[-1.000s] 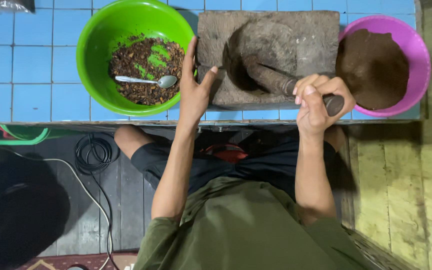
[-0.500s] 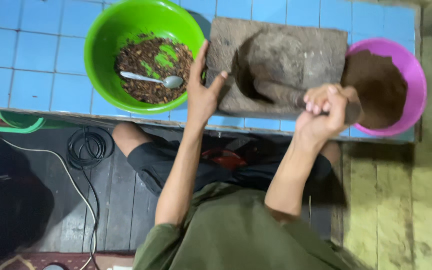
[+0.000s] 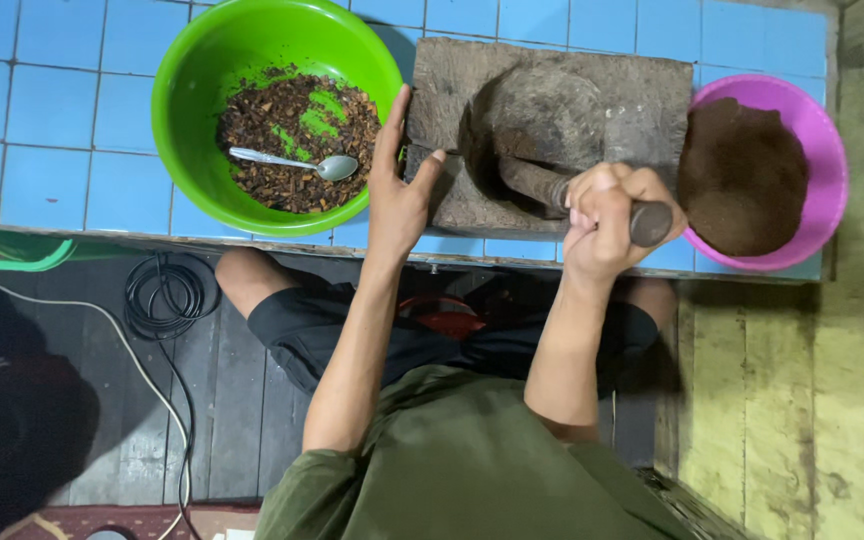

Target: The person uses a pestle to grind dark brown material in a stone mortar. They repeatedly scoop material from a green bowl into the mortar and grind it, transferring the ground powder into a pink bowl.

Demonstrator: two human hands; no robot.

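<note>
The right hand (image 3: pixel 607 225) is clamped around the dark pestle (image 3: pixel 592 200), fingers curled tight about its shaft with the blunt butt end sticking out to the right past the knuckles; the pestle's long axis runs roughly left to right, tilted so that its working end dips into the hollow of the square stone mortar (image 3: pixel 552 120), up and to the left of the fist; the tip itself sits in shadow, so whether it touches the stone is hard to say. The left hand (image 3: pixel 397 185) lies flat against the mortar's left edge, fingers straight and together pointing away from the body, thumb spread across the near corner; it grips nothing and only presses on the stone. The right hand is therefore the one on the pestle, the left well apart from it across the block.

Just left of the mortar stands a green bowl (image 3: pixel 192 120) holding coarse brown bits and a metal spoon (image 3: pixel 297 162); touching the mortar's right side is a purple bowl (image 3: pixel 817 130) heaped with fine brown powder; all rest on a blue tiled counter (image 3: pixel 32 110).
</note>
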